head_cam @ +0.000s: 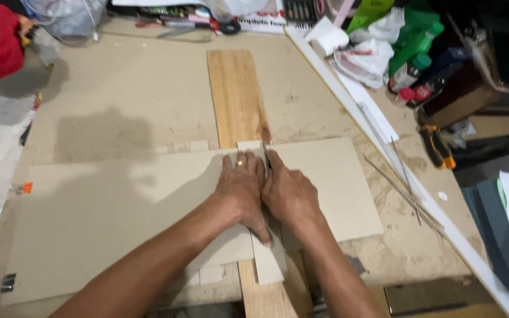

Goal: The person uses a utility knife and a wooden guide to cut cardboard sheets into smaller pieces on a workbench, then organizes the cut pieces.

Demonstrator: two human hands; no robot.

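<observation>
My left hand [241, 188] lies flat, fingers together, on a narrow grey cardboard strip [268, 262] that runs front to back over a large grey cardboard sheet [101, 218]. A ring shows on one finger. My right hand [290, 191] sits right beside it, closed on a small dark cutting blade [265, 154] whose tip rests at the strip's far right edge. A wooden plank [237, 94] runs under the sheets toward the far side.
A long white strip [378, 147] crosses the table diagonally at right, with thin metal rods [402, 188] beside it. An orange-and-black tool [437, 147], green bottles [419, 41] and plastic bags crowd the back right. Binder clips [7, 282] lie at the left edge.
</observation>
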